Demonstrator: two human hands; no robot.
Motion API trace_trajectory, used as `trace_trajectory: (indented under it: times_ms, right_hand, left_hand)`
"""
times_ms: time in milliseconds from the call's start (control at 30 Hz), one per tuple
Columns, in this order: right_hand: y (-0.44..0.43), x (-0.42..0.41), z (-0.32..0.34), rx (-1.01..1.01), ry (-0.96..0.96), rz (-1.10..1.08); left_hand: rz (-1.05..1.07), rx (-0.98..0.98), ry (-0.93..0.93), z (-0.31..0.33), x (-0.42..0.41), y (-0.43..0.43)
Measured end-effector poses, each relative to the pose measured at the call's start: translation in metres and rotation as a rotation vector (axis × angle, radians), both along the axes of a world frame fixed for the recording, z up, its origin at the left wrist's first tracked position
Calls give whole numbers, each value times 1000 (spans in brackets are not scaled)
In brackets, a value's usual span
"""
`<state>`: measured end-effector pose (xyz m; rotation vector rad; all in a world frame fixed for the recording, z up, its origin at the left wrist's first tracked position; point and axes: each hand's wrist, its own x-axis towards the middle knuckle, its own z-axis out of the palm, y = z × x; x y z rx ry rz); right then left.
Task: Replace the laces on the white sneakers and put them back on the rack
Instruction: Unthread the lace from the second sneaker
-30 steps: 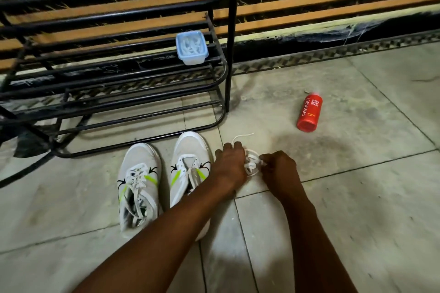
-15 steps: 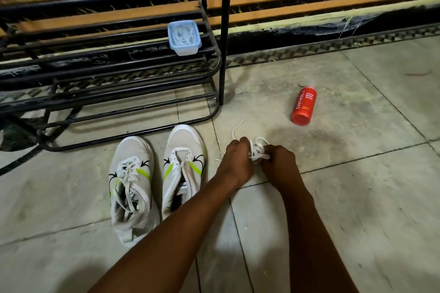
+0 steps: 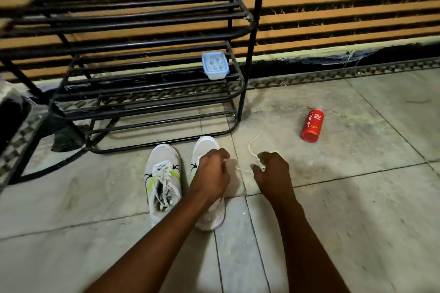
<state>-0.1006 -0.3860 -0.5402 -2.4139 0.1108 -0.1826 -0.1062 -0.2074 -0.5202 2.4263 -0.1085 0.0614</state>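
A floor (image 3: 357, 221) of large pale grey tiles filled the lower frame, meeting a wall (image 3: 333, 7) of orange and dark horizontal stripes across the top. A black metal rack (image 3: 250, 59) stood at upper left. Just below it, at centre, a laced sneaker (image 3: 163, 181) and a second sneaker (image 3: 206, 145) lay side by side on the tiles, long axes running up the frame, toes toward the rack. The left hand (image 3: 212, 171), fingers curled, hovered over the second sneaker and pinched one end of a white lace (image 3: 244, 170). The right hand (image 3: 272, 171), just to its right, gripped the bunched remainder, a loose end curling upward. A red bottle (image 3: 312, 125) lay on its side at right. A small blue container (image 3: 215, 65) sat on the rack's shelf.
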Motion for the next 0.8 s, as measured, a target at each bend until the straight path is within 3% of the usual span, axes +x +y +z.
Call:
trace_trajectory:
  times_ms: [100, 367, 733, 800]
  right_hand:
    - [30, -12, 1, 98, 93, 79]
    - [81, -37, 2, -21, 151, 267]
    - [77, -27, 2, -152, 155, 212]
    - [81, -25, 4, -171, 100, 205]
  left_hand:
    - [26, 37, 22, 8, -11, 23]
    - [21, 120, 260, 2, -31, 49]
    - [101, -10, 283, -6, -28, 46]
    - [147, -63, 200, -2, -29, 51]
